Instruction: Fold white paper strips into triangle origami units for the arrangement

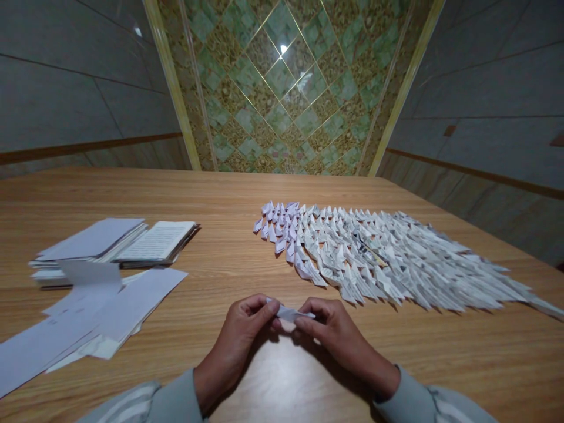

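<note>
Between my two hands, low over the near middle of the table, is a small piece of folded white paper point(288, 314). My left hand point(247, 326) pinches its left end between thumb and fingers. At the other end, the thumb and fingers of my right hand point(337, 329) are closed on the same paper. Fingers cover both ends, so its full shape is partly hidden. Just beyond my hands, to the right, stand rows of small folded paper pieces point(365, 258), pale lilac at the left and printed white further right.
Loose paper sheets point(88, 317) lie overlapping at the left of the wooden table point(211, 352). Behind them are a paper stack point(92, 238) and a pile of printed pages point(156, 242). A green and gold tiled wall point(282, 88) rises past the far table edge.
</note>
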Available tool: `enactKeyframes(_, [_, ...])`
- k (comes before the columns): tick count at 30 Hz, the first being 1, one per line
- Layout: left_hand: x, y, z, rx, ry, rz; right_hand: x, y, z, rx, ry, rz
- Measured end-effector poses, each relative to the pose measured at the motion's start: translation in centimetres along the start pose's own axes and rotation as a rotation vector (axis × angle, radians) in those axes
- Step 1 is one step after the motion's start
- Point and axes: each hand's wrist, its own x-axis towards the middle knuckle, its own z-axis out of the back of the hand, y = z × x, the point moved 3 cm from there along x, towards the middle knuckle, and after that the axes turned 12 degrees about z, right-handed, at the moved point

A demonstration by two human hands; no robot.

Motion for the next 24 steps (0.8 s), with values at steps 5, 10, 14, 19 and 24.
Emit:
enactKeyframes(5, [0.4, -0.5, 0.4, -0.004, -0.015, -0.014, 0.2, -0.7, -0.1, 0.181, 0.053, -0.052])
enactKeyframes(10, [0.6, -0.8, 0.6, -0.010, -0.026, -0.036, 0.2, -0.8, -0.1, 0.193, 0.097, -0.024])
enactKeyframes(14, [0.9, -0.7, 1.0, -0.010, -0.058, -0.077, 0.3, -0.7, -0.3, 0.173, 0.147, 0.023])
enactKeyframes(19, [1.6, -0.9, 1.7, -0.008, -0.098, -0.121, 1.1, 0.2, 0.1, -0.010, 0.057, 0.119])
enactKeyframes(24, [2.3, -1.3, 2.5, -0.032, -0.144, -0.152, 1.9, 1.9, 0.2, -0.342, 0.021, 0.324])
